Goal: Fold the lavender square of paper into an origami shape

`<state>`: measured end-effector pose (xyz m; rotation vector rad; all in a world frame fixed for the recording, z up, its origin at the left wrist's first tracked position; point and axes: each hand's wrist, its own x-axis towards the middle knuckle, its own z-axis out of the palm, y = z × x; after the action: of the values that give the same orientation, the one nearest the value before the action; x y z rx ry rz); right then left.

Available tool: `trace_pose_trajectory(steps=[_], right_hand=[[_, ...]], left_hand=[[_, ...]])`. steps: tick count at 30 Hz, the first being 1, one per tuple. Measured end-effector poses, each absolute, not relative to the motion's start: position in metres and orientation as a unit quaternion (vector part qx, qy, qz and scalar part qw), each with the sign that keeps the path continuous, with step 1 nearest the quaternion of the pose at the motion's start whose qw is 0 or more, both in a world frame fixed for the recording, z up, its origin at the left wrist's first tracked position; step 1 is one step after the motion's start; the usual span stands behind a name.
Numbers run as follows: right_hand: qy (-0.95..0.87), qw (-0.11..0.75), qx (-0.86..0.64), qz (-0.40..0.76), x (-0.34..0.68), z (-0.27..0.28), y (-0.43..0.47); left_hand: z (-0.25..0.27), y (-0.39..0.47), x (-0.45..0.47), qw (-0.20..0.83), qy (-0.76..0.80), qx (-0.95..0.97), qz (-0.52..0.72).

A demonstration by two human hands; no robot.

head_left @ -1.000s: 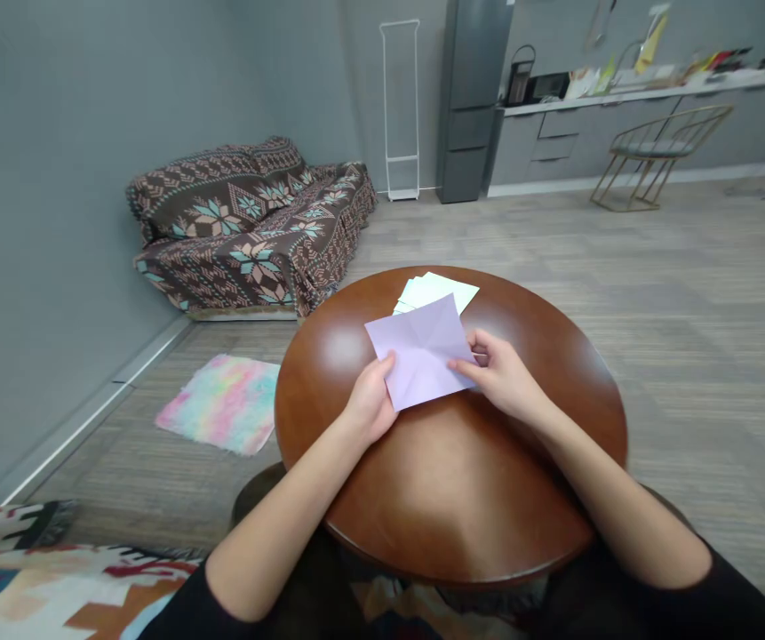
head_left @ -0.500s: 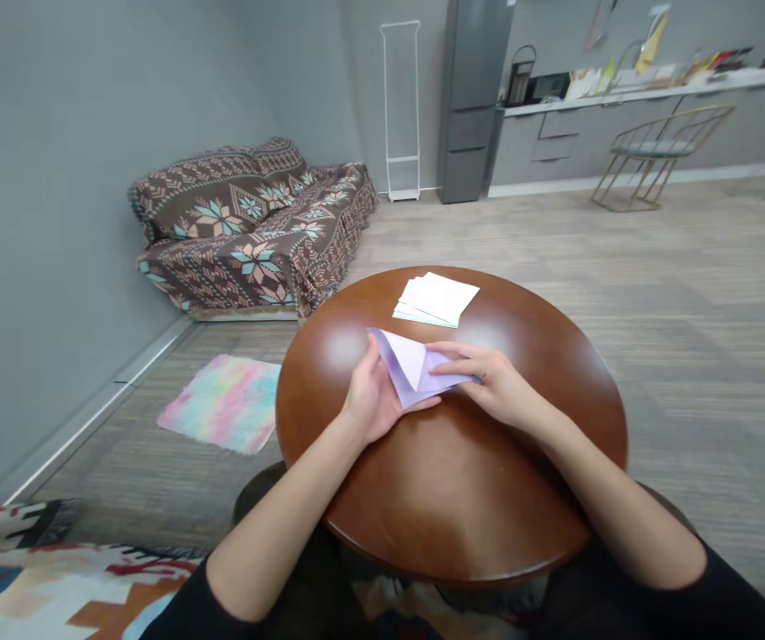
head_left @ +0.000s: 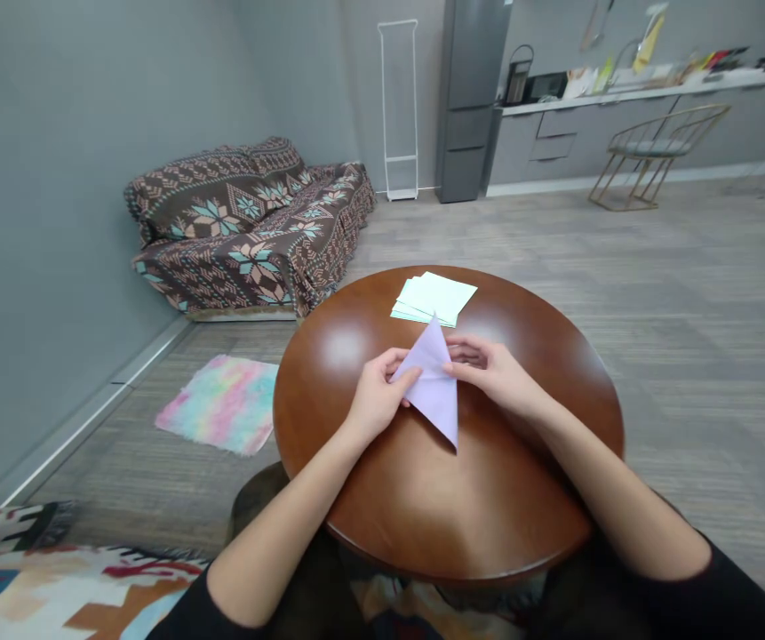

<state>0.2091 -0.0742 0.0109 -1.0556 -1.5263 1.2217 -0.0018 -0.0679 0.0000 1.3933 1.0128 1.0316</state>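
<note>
A folded sheet of purple paper (head_left: 434, 378) is held up above the round brown table (head_left: 435, 524). It shows as a triangle, one point toward the far side and another toward me. My left hand (head_left: 380, 387) grips its left corner, thumb on top and fingers behind. On the right edge, my right hand (head_left: 489, 369) pinches the paper between the thumb and fingers that are partly hidden behind it. Just beyond the paper's far tip lies a small stack of pale green sheets (head_left: 439, 295).
A sofa (head_left: 242, 231) with a patterned cover stands beyond the table on the left. A fluffy pastel rug (head_left: 222, 404) lies on the floor near it. At the back are a white rack (head_left: 400, 160), a grey fridge (head_left: 472, 107), a kitchen counter (head_left: 595, 95) and a metal-framed chair (head_left: 655, 151).
The purple paper has been turned and now shows as a plain triangle, its pale inner flap out of sight. My left thumb has come over its top, and my right hand has shifted its grip.
</note>
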Motion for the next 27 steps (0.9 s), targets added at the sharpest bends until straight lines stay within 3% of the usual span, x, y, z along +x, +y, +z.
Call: trace_pose_trajectory(steps=[4, 11, 27], right_hand=[[-0.587, 0.413, -0.400, 0.570, 0.2055, 0.0106, -0.0756], [-0.522, 0.494, -0.448, 0.532, 0.2045, 0.0138, -0.0754], [-0.500, 0.508, -0.457, 0.532, 0.2025, 0.0136, -0.0774]], left_hand=[[0.0034, -0.0732, 0.0014, 0.508, 0.400, 0.623, 0.439], [0.0021, -0.0721, -0.0003, 0.502, 0.412, 0.567, 0.506], [0.0023, -0.0744, 0.0041, 0.538, 0.411, 0.514, 0.527]])
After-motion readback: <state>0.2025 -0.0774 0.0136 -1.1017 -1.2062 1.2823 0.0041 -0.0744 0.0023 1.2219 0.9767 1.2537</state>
